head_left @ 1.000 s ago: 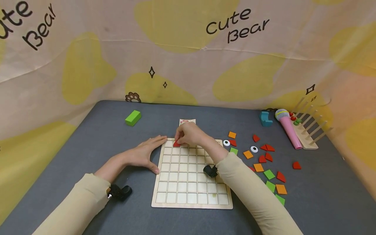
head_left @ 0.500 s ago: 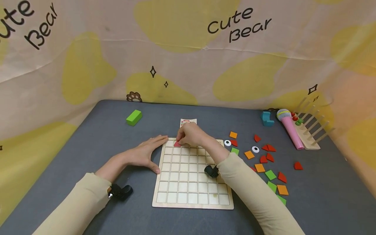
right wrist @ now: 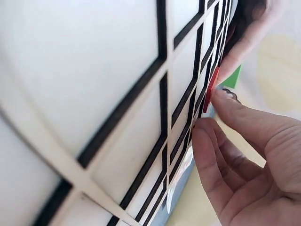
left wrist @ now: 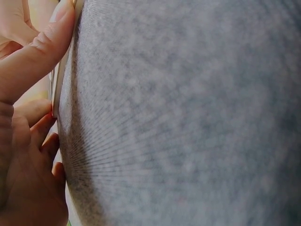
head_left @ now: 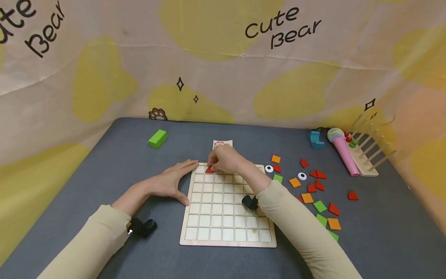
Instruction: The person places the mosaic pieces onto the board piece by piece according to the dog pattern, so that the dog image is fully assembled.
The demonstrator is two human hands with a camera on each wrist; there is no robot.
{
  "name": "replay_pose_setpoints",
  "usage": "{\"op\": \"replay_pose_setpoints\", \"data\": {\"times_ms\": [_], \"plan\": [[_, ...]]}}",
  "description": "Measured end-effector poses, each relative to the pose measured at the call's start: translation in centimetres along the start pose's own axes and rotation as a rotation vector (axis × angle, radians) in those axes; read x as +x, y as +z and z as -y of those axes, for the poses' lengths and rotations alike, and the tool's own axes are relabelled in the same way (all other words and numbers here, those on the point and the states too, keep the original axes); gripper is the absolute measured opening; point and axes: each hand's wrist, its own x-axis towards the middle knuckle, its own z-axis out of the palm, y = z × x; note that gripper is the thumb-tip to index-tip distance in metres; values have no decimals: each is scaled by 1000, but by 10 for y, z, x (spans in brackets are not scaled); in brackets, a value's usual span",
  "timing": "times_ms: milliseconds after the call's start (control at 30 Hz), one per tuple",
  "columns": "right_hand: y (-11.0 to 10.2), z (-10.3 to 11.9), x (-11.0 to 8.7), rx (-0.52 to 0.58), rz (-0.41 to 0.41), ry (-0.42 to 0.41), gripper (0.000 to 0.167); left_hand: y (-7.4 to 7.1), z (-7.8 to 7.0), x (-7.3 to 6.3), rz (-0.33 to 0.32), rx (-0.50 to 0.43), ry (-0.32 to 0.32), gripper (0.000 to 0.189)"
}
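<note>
Lying in the top row of the grid board [head_left: 228,244], in the second cell from the left, the red piece [head_left: 209,169] was directly under the fingertips of the right hand [head_left: 226,158], at that hand's left side. The right hand was the one in contact with it; the left hand [head_left: 168,182] lay farther to the left, apart from the piece. Much of the red piece was covered, and it showed no clear long axis; in the right wrist view its flat side ran roughly along the board's face, but whether it sat fully down in the cell could not be told.

The right hand was narrow, thumb and curled fingers drawn together in a pinch on the red piece, with the forearm reaching across the board's right side. The left hand was wide, fingers extended to the board's upper left corner and thumb well spread from them, touching the left edge lower down. Just beyond the board on the desk [head_left: 146,255] lay a small printed card [head_left: 223,143], partly behind the right hand.
</note>
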Motion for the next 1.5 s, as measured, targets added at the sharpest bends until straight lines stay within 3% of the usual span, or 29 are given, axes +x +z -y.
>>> {"op": "replay_pose_setpoints", "data": {"times_ms": [267,600,933,1133,1500], "plan": [[-21,-16,-10,15,-43,30,15,3,2,1,-4,-1,-3,123],[-64,-82,-48,78,-116,107,21,0,-1,2,-5,7,-11,123],[-87,-135,-88,94,-32,180,20,0,0,1,-8,7,2,123],[-90,-147,-97,75,6,200,21,-1,-1,0,-9,7,-1,122],[-88,-151,-95,60,62,249,25,0,-4,0,-10,9,-5,122]]}}
